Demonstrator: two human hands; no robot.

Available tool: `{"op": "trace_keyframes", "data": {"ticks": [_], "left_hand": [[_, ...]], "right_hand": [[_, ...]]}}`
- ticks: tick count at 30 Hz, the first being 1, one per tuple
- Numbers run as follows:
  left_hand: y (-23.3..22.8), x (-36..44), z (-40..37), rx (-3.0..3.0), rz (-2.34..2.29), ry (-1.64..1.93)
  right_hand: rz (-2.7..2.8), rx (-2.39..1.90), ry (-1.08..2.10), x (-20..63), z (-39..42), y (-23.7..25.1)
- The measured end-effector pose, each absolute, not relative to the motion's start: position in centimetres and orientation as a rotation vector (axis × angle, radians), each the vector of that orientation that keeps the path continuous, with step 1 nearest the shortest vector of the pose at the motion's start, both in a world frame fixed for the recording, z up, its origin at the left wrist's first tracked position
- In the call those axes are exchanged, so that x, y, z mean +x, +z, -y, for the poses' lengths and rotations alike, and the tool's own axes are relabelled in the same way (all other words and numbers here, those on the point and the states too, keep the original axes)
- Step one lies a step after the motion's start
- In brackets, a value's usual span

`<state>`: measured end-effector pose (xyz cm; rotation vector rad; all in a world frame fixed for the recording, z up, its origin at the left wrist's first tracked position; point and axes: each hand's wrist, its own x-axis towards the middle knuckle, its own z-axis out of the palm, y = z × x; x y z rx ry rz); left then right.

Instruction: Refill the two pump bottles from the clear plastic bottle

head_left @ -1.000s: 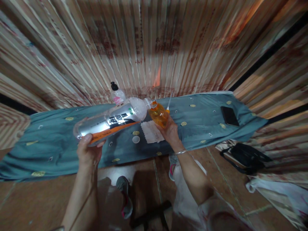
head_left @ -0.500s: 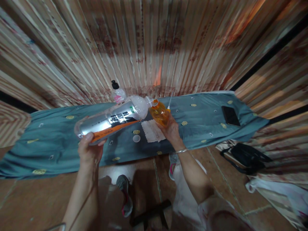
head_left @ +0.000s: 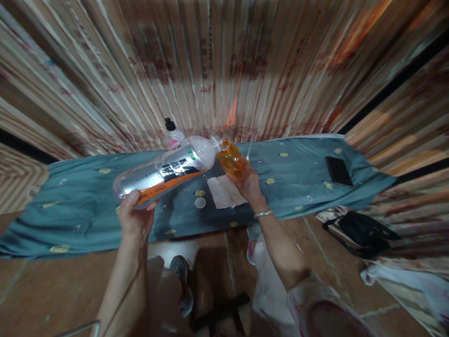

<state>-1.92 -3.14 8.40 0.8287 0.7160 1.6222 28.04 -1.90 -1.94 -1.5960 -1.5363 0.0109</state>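
Note:
My left hand [head_left: 136, 213] grips a large clear plastic bottle [head_left: 168, 171] with a silver and orange label, tilted with its neck toward the right. My right hand [head_left: 248, 183] is wrapped round a small orange see-through bottle [head_left: 230, 160], leaning with its open mouth against the big bottle's mouth. Whether liquid runs between them I cannot tell. Below the bottles lie a white cloth or tissue [head_left: 224, 193] and a round whitish cap [head_left: 199, 202]. Just behind the right hand a thin pump tube [head_left: 249, 149] shows, its lower part hidden.
A pump bottle with a black top [head_left: 170, 127] stands at the back of the green patterned tablecloth [head_left: 87, 206]. A dark phone [head_left: 338, 171] lies on the right. Striped curtains [head_left: 224, 70] hang behind. A black bag [head_left: 361, 229] sits at the lower right.
Both hands keep hold of their bottles. The two bottles have shifted only slightly, the mouths still together; the whole view has moved a little.

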Motion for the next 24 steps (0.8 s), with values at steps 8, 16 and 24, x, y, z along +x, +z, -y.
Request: {"op": "trace_keyframes", "data": {"ticks": [8,16,24], "left_hand": [[8.59,-1.71,3.28,0.798,-0.715,1.652],[8.39,-1.98,3.26,0.79,-0.719,1.641],[8.56,-2.05,3.39,0.791,-0.716,1.653]], "right_hand": [[1.524,-1.624,-0.034,27.76,1.48,-2.88],[1.534,-1.637,-0.004,27.72,1.86,-2.71],[1.523,-1.635,-0.02,27.43,2.18,-2.81]]}}
